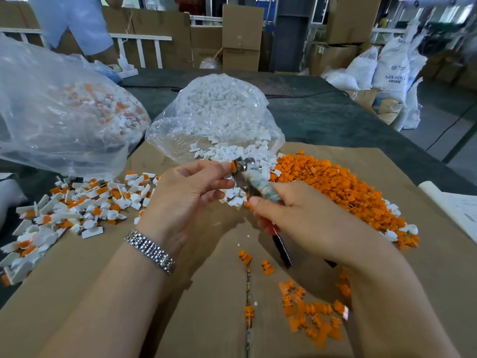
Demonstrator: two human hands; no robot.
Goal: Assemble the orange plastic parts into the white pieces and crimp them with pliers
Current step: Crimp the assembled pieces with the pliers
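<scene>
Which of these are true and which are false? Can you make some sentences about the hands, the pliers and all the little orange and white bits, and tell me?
1. The right hand grips the pliers. True.
2. The left hand holds nothing. False: its fingers pinch a piece with an orange part at the pliers' head.
3. The big pile of loose orange parts lies on the person's right. True.
4. The open bag of white pieces is full of orange parts. False: it holds white pieces only.
5. The finished orange-and-white pieces lie heaped on the person's left. True.
6. The bracelet is on the right wrist. False: it is on the left wrist.
</scene>
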